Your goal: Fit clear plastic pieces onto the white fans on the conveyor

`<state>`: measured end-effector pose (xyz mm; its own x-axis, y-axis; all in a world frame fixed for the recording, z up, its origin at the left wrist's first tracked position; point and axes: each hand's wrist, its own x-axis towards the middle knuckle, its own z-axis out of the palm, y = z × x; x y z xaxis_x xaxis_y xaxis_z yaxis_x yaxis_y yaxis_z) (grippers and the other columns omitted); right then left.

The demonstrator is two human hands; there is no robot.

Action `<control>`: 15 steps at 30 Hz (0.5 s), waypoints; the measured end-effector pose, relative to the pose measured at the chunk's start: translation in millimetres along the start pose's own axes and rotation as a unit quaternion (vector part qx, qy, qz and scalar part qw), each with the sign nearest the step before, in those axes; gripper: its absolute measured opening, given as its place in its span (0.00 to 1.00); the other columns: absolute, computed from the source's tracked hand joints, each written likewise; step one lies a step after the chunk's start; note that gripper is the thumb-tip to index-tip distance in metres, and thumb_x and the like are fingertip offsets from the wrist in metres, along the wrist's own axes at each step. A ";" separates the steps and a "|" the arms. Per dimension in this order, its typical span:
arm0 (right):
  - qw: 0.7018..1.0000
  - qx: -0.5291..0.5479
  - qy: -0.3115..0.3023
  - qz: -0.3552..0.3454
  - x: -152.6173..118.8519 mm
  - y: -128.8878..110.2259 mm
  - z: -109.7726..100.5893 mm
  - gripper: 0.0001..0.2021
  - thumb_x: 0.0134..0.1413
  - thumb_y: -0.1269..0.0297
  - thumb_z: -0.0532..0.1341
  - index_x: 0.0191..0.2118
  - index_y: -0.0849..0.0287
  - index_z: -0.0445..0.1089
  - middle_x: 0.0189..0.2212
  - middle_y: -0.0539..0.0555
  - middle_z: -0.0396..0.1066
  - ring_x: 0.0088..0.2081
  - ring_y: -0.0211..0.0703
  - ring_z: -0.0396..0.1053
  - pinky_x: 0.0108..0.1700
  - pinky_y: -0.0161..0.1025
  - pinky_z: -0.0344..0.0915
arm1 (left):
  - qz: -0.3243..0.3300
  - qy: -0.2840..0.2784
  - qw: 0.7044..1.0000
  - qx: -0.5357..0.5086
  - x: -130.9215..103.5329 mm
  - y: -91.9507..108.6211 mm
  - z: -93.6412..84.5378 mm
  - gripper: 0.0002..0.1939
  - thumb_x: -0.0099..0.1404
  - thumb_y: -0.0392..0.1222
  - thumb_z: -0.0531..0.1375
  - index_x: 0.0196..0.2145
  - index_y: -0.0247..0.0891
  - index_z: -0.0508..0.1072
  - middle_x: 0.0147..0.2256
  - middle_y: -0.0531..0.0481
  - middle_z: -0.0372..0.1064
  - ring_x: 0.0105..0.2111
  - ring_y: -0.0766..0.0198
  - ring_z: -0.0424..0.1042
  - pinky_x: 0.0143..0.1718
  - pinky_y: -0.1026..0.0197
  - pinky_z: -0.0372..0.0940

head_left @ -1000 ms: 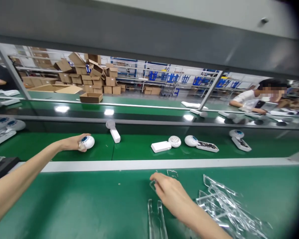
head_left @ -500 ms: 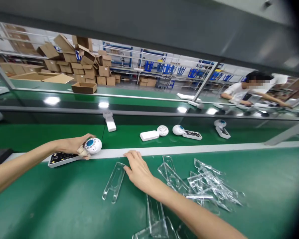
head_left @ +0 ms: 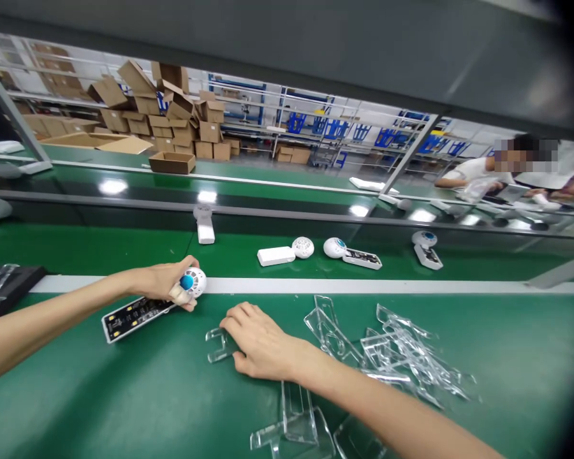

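My left hand point(head_left: 165, 284) is closed round a white device point(head_left: 198, 280) near its round, vented head, which has a blue centre. The device's long body lies open-faced to the lower left, showing a black circuit board point(head_left: 129, 319) with yellow squares. Beige wrapping covers a fingertip of that hand. My right hand point(head_left: 261, 341) is closed over a clear plastic cover point(head_left: 215, 354), whose forked end sticks out to the left; the rest is hidden under the fingers. More clear plastic covers point(head_left: 406, 357) lie heaped right of this hand, and others point(head_left: 299, 414) lie below its forearm.
Beyond the white strip point(head_left: 258, 286), several similar white devices point(head_left: 276, 255) lie on the green belt. A black tray point(head_left: 16, 290) with clear pieces sits at the left. A slanted metal post point(head_left: 411, 153) and overhead panel point(head_left: 287, 51) frame the view. Another person point(head_left: 478, 172) works at far right.
My right hand has closed over the clear cover, which has turned so its fork points left. My left hand has brought the device slightly right and tilted it, baring more circuit board.
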<state>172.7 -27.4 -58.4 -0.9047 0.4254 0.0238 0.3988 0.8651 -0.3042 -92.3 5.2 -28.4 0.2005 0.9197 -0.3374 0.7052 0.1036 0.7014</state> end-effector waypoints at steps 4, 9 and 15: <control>0.983 0.137 0.035 0.120 -10.3 -3.1 -6.3 0.25 0.55 0.66 0.56 0.58 0.65 0.59 0.47 0.61 0.64 0.50 0.50 0.62 0.53 0.49 0.63 | 0.004 -0.006 0.998 -0.065 -6.5 2.7 3.4 0.36 0.38 0.46 0.71 0.48 0.40 0.72 0.39 0.45 0.76 0.39 0.50 0.73 0.36 0.62 0.64; 0.953 0.201 0.106 0.200 -10.6 -16.9 -12.8 0.25 0.54 0.65 0.57 0.59 0.59 0.59 0.47 0.58 0.63 0.50 0.49 0.63 0.54 0.51 0.62 | -0.035 0.018 0.994 -0.101 -3.0 -0.9 8.7 0.28 0.42 0.54 0.70 0.38 0.39 0.68 0.31 0.50 0.72 0.33 0.56 0.70 0.29 0.65 0.58; 0.936 0.151 0.171 0.268 14.2 -26.3 -11.5 0.25 0.57 0.65 0.55 0.60 0.63 0.58 0.47 0.62 0.62 0.52 0.54 0.64 0.52 0.54 0.65 | -0.023 0.172 0.941 -0.291 -2.2 20.9 30.9 0.40 0.47 0.61 0.66 0.53 0.42 0.62 0.42 0.46 0.72 0.36 0.58 0.69 0.30 0.64 0.58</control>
<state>151.1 -41.1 -39.1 -0.4642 0.8822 0.0790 0.6748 0.4100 -0.6137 -56.9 -6.3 -32.4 -0.1242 0.9667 -0.2238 0.1950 0.2449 0.9497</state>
